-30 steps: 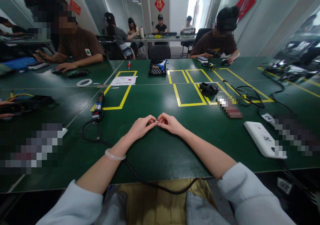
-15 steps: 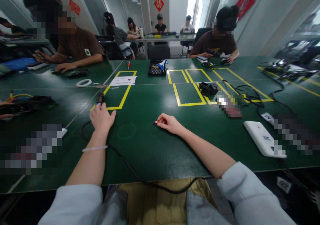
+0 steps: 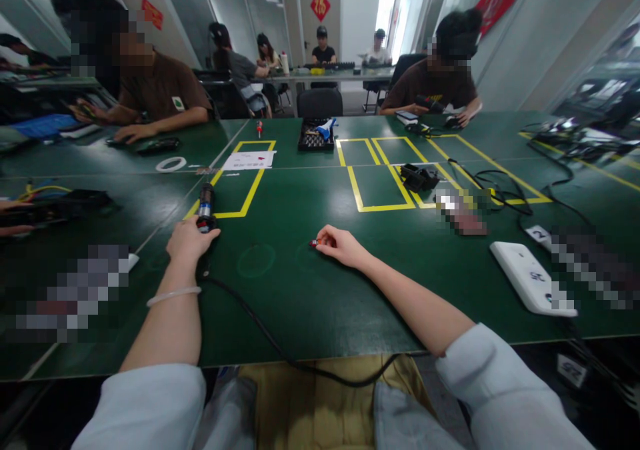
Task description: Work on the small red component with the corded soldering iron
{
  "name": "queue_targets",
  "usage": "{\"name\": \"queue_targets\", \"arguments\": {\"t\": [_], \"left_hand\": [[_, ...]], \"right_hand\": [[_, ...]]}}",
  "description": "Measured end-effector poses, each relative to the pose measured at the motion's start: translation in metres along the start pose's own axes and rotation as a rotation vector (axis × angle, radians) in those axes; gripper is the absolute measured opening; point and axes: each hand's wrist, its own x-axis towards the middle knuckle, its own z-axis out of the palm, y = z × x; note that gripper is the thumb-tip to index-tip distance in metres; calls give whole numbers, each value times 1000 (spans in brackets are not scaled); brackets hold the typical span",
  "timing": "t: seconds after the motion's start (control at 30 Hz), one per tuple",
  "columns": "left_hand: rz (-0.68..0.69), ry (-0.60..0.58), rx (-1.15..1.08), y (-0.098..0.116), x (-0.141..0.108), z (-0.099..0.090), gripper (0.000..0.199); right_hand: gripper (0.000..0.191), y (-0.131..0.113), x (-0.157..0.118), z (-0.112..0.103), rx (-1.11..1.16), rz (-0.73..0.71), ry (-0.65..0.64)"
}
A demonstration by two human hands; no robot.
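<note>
My left hand (image 3: 190,243) is closed around the near end of a black corded cylindrical tool (image 3: 206,200) with a blue band, which lies on the table beside the yellow tape. Thumb and fingers are on either side of it. The cable (image 3: 250,320) trails from near this hand over the table's front edge. My right hand (image 3: 345,247) rests on the table, fingertips pinched on a small red-and-orange piece (image 3: 314,243) whose kind I cannot make out. The fingers cover most of that piece.
Yellow tape rectangles mark the green table (image 3: 300,303). A black tray (image 3: 316,145) of small parts stands farther back, near a paper sheet (image 3: 250,161). Black clamp-like parts (image 3: 419,177) and a white power bank (image 3: 527,278) lie rightward. Co-workers sit left and right.
My left hand has slid nearer and to the left, from atop the tool to its near end, and more of the tool shows. The right hand keeps its pinch in about the same place.
</note>
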Motion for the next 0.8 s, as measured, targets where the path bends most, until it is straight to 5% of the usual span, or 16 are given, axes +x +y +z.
{"name": "queue_targets", "arguments": {"t": [0.4,0.8], "left_hand": [[421,-27,22,73,-43,15,68],[928,-204,-254,138,-112,28,67]], "right_hand": [[17,-1,0,1,-88,-23,23],[16,-7,-2,1,-318,-52,57]]}}
